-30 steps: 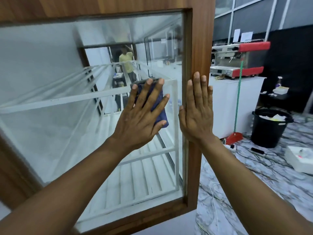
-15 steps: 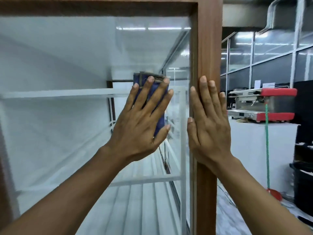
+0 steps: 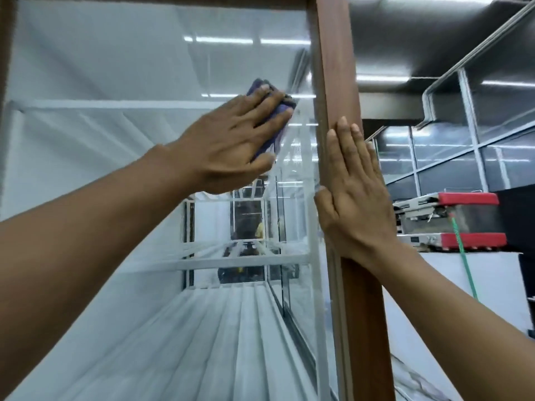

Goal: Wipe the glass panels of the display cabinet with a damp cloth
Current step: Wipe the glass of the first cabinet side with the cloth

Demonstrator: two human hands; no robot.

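Cloth (image 3: pixel 276 123) has slid up the glass (image 3: pixel 115 68) and tilted toward the frame (image 3: pixel 335 68), pressed under the left hand (image 3: pixel 231 143), fingers straight. The right hand (image 3: pixel 356 204) stays flat on the frame, just beside it. The top corner probably comes next.

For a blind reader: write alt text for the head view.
A left hand presses a blue cloth against the cabinet's glass panel, beside the wooden frame post where the right hand rests flat. A red espresso machine stands behind.
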